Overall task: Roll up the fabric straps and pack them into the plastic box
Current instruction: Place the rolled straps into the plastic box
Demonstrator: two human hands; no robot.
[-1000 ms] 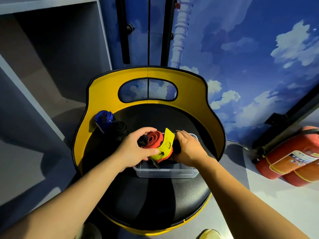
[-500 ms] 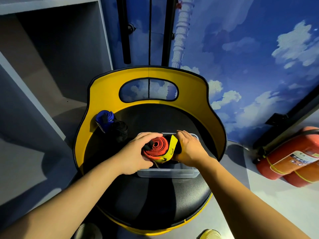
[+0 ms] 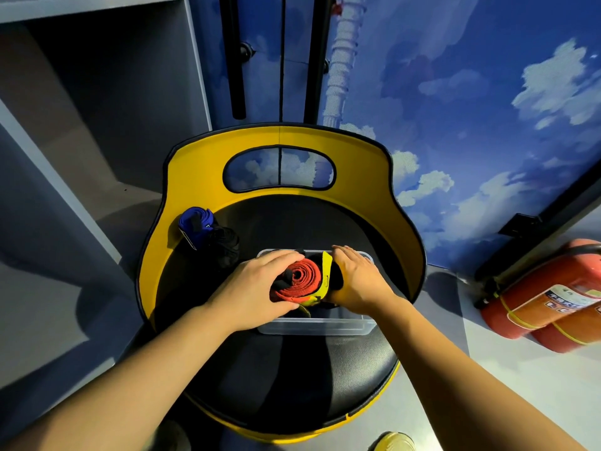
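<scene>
Lower now than a second ago, the red rolled strap point(image 3: 300, 281) has come down from above the rim into the plastic box point(image 3: 317, 327), its yellow tag point(image 3: 326, 271) folded flat against it. That suggests this roll is nearly packed; you likely only need to seat it and let go. Your left hand point(image 3: 252, 292) curls round the roll's left side, holding it as the grip. Your right hand point(image 3: 357, 279) presses against the black roll point(image 3: 338, 279) beside it, fingers fairly straight. The blue strap point(image 3: 195, 224) and a black strap point(image 3: 226, 244) wait on the chair seat point(image 3: 292, 379), still unpacked.
</scene>
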